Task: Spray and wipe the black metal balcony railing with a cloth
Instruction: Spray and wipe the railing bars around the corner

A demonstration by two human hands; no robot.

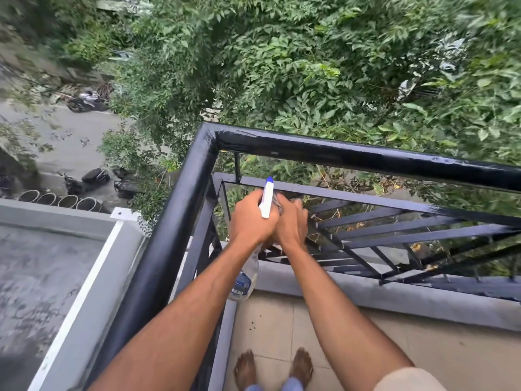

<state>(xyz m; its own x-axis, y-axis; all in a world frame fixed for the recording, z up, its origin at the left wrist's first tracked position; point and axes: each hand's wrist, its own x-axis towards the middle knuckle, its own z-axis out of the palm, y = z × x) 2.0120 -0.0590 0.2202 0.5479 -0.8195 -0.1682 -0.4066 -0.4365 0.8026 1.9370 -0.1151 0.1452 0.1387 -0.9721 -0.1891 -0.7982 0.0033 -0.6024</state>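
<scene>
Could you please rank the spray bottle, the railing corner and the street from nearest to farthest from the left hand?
1. Spray bottle, gripped in the left hand.
2. Railing corner, ahead and above it.
3. Street, far below, left.

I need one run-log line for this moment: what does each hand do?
left hand: grips spray bottle | right hand: beside it, blurred, grip unclear | railing: hands inside corner, below top rail | cloth: unclear

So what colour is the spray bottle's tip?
Blue; the spray bottle's tip shows best in the head view.
</scene>
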